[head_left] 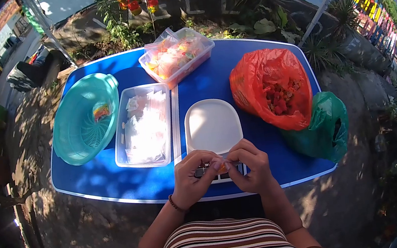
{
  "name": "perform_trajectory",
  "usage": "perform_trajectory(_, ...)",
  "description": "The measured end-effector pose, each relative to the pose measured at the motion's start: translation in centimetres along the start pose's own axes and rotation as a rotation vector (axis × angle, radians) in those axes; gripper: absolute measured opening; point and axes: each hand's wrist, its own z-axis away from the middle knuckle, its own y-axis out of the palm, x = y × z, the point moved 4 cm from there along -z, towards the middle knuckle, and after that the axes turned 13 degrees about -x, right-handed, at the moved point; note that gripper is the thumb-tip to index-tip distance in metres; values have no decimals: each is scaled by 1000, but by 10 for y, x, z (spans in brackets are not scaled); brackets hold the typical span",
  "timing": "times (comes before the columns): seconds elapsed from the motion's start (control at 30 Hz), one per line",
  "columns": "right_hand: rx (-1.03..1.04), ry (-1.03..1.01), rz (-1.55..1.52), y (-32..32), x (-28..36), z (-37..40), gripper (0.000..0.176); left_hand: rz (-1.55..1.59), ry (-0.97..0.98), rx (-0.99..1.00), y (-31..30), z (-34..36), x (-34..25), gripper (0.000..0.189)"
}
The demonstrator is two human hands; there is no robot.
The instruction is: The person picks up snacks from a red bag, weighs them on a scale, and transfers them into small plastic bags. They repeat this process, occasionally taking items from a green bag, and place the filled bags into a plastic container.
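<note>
My left hand [193,176] and my right hand [252,165] meet at the table's front edge, fingertips pinched together on a small clear plastic packet [222,168] with something orange inside. The packet is partly hidden by my fingers. Just under and beyond my hands is a digital kitchen scale [213,127], its white tray bare and its buttons partly covered by my hands. Left of the scale, a clear plastic box [121,154] holds a pile of what look like small clear plastic bags [145,131].
On the blue table [110,178], a teal basket [68,141] at the left holds one colourful packet [102,112]. Behind the scale, another plastic box [185,72] is heaped with filled packets. A red plastic bag [251,102] of red-orange pieces and a green bag [331,121] stand right.
</note>
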Motion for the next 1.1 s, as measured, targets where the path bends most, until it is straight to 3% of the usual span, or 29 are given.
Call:
perform_trajectory(0.13,31,4,42,2,7,-2,13,-93,-51,33,1,0,-7,5)
perform_trajectory(0.23,47,-12,64,3,8,0,13,-153,105,37,2,-3,-10,5)
perform_trajectory(0.33,34,47,46,2,8,0,12,-132,147,-38,3,1,-9,7)
perform_trajectory(0.53,-30,-35,129,-15,7,-3,13,-169,255,-108,2,4,-7,12)
perform_trajectory(0.63,-67,-14,118,-21,2,1,15,-127,60,-47,6,-2,-21,16)
perform_trajectory(0.73,-8,-21,140,-21,2,1,21,-131,58,44,7,2,-3,18)
perform_trajectory(0.83,-8,106,105,-11,16,-7,20,-90,60,-28,-2,5,2,17)
perform_trajectory(0.93,14,-9,94,8,9,-7,18,-139,113,-99,-22,5,0,19)
perform_trajectory(1.1,75,-1,-49,52,16,-16,15,-213,104,-143,-65,6,-12,29)
